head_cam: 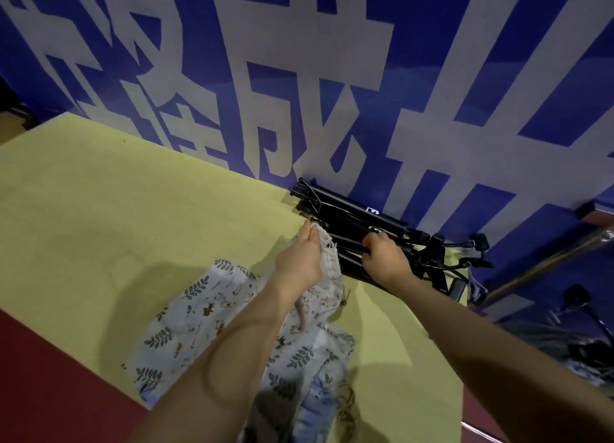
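Gripping bundle of black folded metal tripod stands (352, 216), right hand (387, 260) curls round legs, centre-right of frame. Left hand (299, 260) pinches frayed mouth of white cloth bag with grey leaf print (206, 309), just beside stand ends. Hands near, not touching. Bag trails toward lower centre over pale yellow tabletop (116, 210). Stands lie at far table edge against blue banner with large white characters (299, 77). Dark red floor (50, 376) lower left.

Folded stands (358, 223) lie on the table (99, 193) against the banner (332, 77); cloth bag (232, 316) lies before them.
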### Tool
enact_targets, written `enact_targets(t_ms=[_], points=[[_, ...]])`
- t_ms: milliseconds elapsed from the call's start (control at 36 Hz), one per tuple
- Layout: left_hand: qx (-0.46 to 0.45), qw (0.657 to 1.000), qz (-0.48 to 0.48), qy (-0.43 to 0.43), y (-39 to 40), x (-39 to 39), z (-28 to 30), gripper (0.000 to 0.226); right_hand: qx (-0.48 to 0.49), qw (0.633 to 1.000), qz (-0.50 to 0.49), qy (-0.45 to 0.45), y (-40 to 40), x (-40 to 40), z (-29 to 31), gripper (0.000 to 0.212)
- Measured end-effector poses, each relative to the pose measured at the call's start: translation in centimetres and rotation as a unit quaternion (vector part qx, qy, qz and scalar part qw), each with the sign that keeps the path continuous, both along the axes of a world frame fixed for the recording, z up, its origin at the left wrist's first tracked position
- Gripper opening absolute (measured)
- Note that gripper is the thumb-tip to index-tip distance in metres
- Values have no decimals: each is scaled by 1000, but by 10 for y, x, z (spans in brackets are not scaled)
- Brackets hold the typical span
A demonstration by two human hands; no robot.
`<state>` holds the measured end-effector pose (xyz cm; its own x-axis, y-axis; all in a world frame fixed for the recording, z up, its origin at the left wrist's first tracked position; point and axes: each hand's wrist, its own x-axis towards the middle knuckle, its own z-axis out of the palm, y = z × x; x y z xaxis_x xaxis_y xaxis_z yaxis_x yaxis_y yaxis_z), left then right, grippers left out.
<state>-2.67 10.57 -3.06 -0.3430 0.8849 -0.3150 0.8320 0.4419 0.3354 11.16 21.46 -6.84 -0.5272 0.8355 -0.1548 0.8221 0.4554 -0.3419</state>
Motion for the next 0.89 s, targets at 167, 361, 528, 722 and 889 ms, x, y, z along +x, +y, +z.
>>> enact_targets(t_ms=[167, 361, 528, 722, 889], points=[[-25, 1000, 13, -6, 4, -6, -20, 81, 22, 984, 86, -155, 8, 6, -27, 39], [-41, 999, 34, 2, 4, -9, -33, 79, 57, 974, 92, -198, 3, 5, -52, 37], [-42, 998, 42, 3, 0, -11, -33, 79, 71, 985, 68, -144, 3, 7, -42, 33], [-35, 999, 31, -24, -7, -3, -27, 82, 84, 989, 79, -96, -6, 13, -14, 46], [-19, 998, 12, -57, -17, -3, -23, 85, 81, 993, 73, -53, -22, 26, 4, 48]])
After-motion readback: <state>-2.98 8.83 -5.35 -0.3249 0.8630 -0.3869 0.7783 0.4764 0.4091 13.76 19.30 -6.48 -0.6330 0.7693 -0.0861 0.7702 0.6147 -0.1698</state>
